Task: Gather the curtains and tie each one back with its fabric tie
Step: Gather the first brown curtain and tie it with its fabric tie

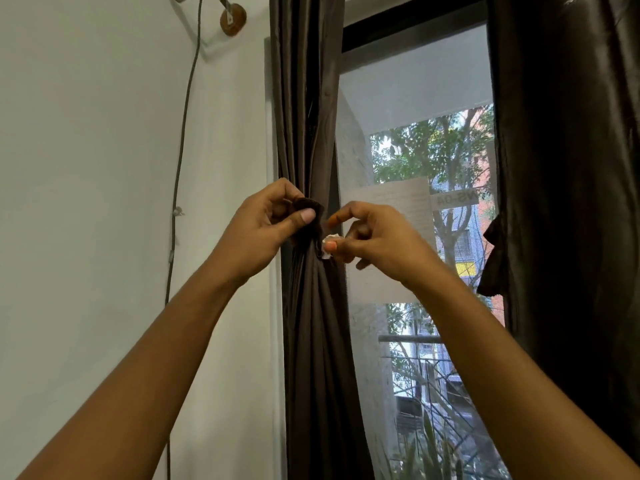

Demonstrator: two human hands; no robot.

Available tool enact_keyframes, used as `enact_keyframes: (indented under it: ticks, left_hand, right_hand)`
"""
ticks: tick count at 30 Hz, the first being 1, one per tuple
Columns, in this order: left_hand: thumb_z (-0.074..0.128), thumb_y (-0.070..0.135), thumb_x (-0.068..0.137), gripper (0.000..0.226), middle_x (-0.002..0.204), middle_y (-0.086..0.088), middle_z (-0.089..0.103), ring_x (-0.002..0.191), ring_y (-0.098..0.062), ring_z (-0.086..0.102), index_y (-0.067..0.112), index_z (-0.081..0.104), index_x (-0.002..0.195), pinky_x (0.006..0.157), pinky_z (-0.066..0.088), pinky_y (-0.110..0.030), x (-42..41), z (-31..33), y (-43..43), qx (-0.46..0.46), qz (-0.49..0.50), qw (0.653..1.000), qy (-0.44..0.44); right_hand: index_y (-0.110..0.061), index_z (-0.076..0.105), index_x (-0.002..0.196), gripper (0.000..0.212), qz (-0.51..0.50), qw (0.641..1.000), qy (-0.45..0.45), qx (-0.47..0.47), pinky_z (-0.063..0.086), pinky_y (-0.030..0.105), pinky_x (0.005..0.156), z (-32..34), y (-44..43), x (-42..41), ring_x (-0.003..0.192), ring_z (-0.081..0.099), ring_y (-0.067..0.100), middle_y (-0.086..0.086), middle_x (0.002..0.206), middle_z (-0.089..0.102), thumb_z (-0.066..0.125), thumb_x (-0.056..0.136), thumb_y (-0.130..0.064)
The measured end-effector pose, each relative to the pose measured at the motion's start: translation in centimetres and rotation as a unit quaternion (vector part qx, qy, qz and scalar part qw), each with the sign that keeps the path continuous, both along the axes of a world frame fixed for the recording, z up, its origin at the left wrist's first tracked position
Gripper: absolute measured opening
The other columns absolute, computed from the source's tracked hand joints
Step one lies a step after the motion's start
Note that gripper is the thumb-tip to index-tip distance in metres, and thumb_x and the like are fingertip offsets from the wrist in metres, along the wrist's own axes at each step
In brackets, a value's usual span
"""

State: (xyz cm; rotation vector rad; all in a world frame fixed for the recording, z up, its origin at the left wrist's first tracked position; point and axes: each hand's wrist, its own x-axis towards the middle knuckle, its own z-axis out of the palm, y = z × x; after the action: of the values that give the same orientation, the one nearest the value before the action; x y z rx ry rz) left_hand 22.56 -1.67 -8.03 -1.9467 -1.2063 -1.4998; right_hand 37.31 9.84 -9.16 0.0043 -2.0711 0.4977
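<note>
The left dark brown curtain hangs gathered into a narrow bunch at the window's left edge. My left hand pinches a folded end of the brown fabric tie against the bunch, thumb on top. Just to its right, my right hand pinches a small white piece at the tie's other end, fingers curled. The two hands are almost touching. The right curtain hangs loose at the window's right side, with a dark fabric strip dangling from its edge.
A white wall lies to the left, with a thin cable running down it and a round wooden rod bracket at the top. A mesh screen and a paper notice cover the window.
</note>
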Motion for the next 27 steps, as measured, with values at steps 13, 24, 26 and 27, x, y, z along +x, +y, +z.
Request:
enact_keyframes:
  ticks: [13,24,26,27]
  left_hand:
    - [0.068,0.009,0.085,0.014,0.083,0.014,0.067,0.086,-0.007,0.066,0.022,0.064,0.088,0.08,0.054,-0.017,-1.3,-0.8,0.3,0.102,0.101,0.977,0.16]
    - [0.067,-0.001,0.079,0.008,0.089,-0.016,0.067,0.086,-0.014,0.059,0.002,0.063,0.086,0.08,0.05,-0.016,-4.1,-3.7,1.7,0.244,0.188,0.916,0.255]
    - [0.068,-0.004,0.076,0.012,0.091,-0.016,0.066,0.086,-0.014,0.059,0.002,0.063,0.085,0.081,0.049,-0.014,-3.9,-3.6,1.8,0.249,0.184,0.917,0.251]
    - [0.069,-0.005,0.075,0.011,0.091,-0.017,0.066,0.086,-0.014,0.059,0.001,0.064,0.084,0.081,0.048,-0.013,-3.8,-3.6,1.8,0.255,0.186,0.915,0.251]
  right_hand:
    - [-0.018,0.057,0.1,0.028,-0.06,0.972,0.095,0.204,0.047,0.023,0.07,-0.3,1.7,-2.6,0.082,0.054,0.012,-0.002,0.091,0.057,0.073,0.078,-0.017]
    - [-0.009,0.059,0.085,0.026,-0.242,0.857,0.172,0.421,0.028,0.021,0.048,-0.2,2.0,-5.0,0.055,0.052,0.018,0.005,0.067,0.059,0.039,0.082,-0.025]
    - [-0.009,0.056,0.084,0.023,-0.236,0.87,0.177,0.395,0.027,0.02,0.046,0.0,2.2,-5.1,0.049,0.049,0.017,0.004,0.062,0.056,0.04,0.081,-0.025]
    - [-0.009,0.054,0.084,0.02,-0.223,0.883,0.179,0.373,0.028,0.022,0.045,0.1,2.2,-5.2,0.048,0.049,0.018,0.004,0.062,0.056,0.042,0.081,-0.024]
